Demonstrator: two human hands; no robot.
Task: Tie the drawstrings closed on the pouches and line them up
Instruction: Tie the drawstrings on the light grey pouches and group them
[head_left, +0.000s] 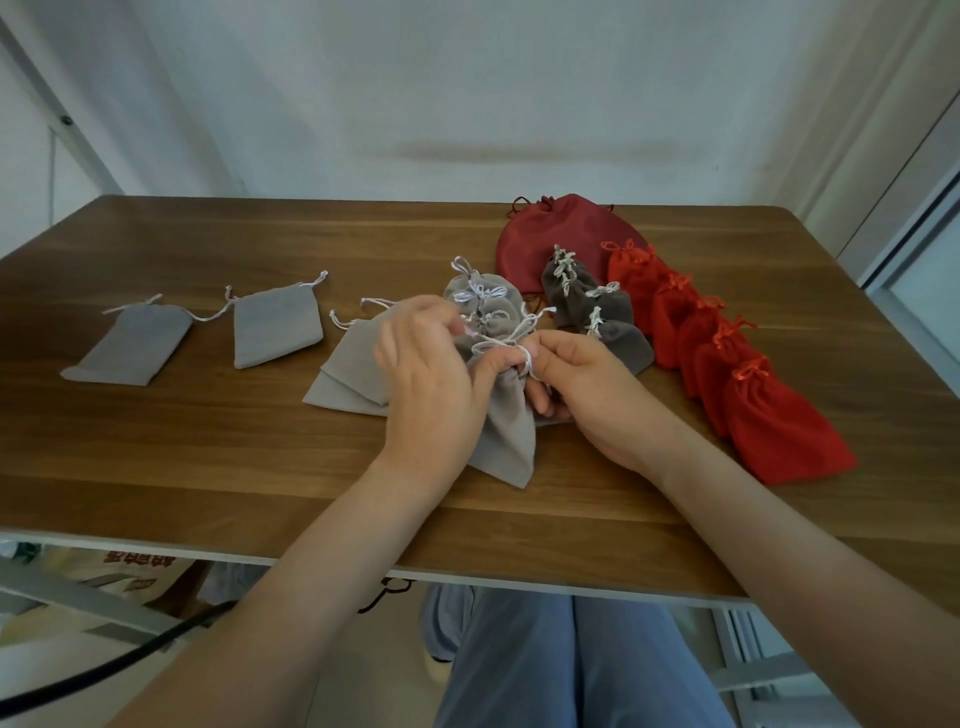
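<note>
A light grey pouch lies at the table's middle with its neck gathered. My left hand pinches its white drawstring from the left. My right hand pinches the same string at the neck from the right. Behind them sit tied light grey pouches in a row. Tied dark grey pouches and tied red pouches form rows to the right. Untied flat grey pouches lie to the left: one far left, one beside it, two stacked under my left hand.
A large dark red pouch lies at the back behind the rows. The wooden table ends near my lap. A black cable hangs below the front edge at left.
</note>
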